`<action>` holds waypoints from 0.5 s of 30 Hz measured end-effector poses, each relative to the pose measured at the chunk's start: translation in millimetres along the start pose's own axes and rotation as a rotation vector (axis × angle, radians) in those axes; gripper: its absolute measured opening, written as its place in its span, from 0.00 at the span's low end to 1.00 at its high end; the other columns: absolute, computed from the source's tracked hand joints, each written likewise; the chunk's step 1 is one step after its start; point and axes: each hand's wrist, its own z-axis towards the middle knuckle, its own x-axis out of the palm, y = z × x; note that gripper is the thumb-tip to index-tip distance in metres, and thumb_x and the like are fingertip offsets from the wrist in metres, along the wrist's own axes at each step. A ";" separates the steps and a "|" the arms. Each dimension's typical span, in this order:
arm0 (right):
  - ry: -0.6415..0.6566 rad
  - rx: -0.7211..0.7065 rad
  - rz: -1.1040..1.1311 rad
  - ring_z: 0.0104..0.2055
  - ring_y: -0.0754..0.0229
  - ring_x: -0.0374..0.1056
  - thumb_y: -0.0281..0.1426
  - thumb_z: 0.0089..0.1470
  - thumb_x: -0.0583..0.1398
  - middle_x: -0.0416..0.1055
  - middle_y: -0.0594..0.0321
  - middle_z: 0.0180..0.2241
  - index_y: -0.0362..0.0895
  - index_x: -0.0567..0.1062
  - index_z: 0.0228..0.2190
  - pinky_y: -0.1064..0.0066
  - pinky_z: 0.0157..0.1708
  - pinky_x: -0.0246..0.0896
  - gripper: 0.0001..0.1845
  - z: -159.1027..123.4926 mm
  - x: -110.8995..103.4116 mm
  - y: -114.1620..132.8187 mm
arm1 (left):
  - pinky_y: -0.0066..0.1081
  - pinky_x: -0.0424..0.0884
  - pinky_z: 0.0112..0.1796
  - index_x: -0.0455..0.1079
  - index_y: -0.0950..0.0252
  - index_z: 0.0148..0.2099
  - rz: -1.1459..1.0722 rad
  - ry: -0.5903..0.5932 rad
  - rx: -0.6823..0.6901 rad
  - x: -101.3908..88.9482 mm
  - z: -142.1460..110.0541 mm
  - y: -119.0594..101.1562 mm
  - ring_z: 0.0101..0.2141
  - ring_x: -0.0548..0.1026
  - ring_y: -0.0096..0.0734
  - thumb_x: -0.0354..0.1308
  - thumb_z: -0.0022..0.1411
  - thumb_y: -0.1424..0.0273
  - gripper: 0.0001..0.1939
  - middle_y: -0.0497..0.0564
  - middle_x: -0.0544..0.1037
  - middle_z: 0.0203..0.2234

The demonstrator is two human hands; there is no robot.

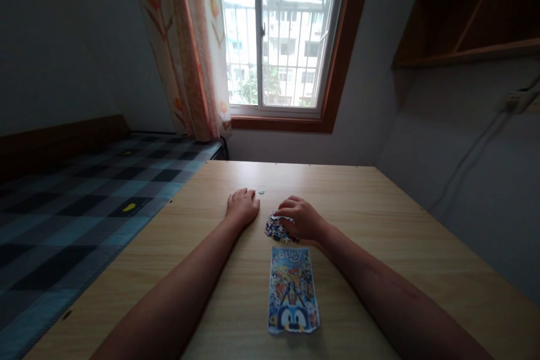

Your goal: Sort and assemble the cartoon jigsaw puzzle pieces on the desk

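My left hand (243,206) rests palm down on the tabletop with its fingers stretched out and nothing in them. Just beyond its fingertips lies a single small puzzle piece (261,192). To the right, a heap of small jigsaw puzzle pieces (275,228) lies on the wood. My right hand (301,217) reaches over the heap from the right, its curved fingers and thumb apart and touching or close above the pieces. It covers part of the heap. Nearer to me lies a colourful picture sheet (292,289) with "Bluey" printed at its top.
The light wooden table (363,270) reaches towards a window (291,39) with a flowered curtain (189,50). On the left is a bed with a checked cover (97,197). A wooden shelf (468,56) hangs on the right wall, with a cable (472,149) below.
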 end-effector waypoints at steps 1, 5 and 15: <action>-0.005 -0.008 -0.008 0.43 0.53 0.68 0.27 0.55 0.58 0.77 0.59 0.41 0.51 0.80 0.42 0.60 0.48 0.63 0.15 0.3 1.0 -0.4 | 0.43 0.60 0.54 0.72 0.60 0.50 0.001 0.001 -0.001 0.0 -0.5 -0.1 0.53 0.68 0.46 0.48 0.64 0.61 0.17 0.58 0.74 0.50; -0.027 0.016 -0.062 0.51 0.50 0.66 0.23 0.51 0.59 0.75 0.59 0.48 0.51 0.80 0.43 0.55 0.53 0.59 0.20 -1.1 7.2 -5.8 | 0.44 0.60 0.54 0.71 0.60 0.52 -0.013 0.000 0.016 0.4 -3.0 0.3 0.53 0.68 0.47 0.49 0.64 0.62 0.18 0.58 0.73 0.52; -0.079 0.110 -0.081 0.61 0.48 0.60 0.30 0.60 0.58 0.72 0.57 0.54 0.50 0.79 0.45 0.51 0.60 0.55 0.14 -2.3 21.9 -2.2 | 0.43 0.58 0.55 0.70 0.58 0.53 0.012 0.017 0.008 0.7 -5.0 -0.4 0.55 0.66 0.43 0.48 0.65 0.62 0.18 0.55 0.72 0.54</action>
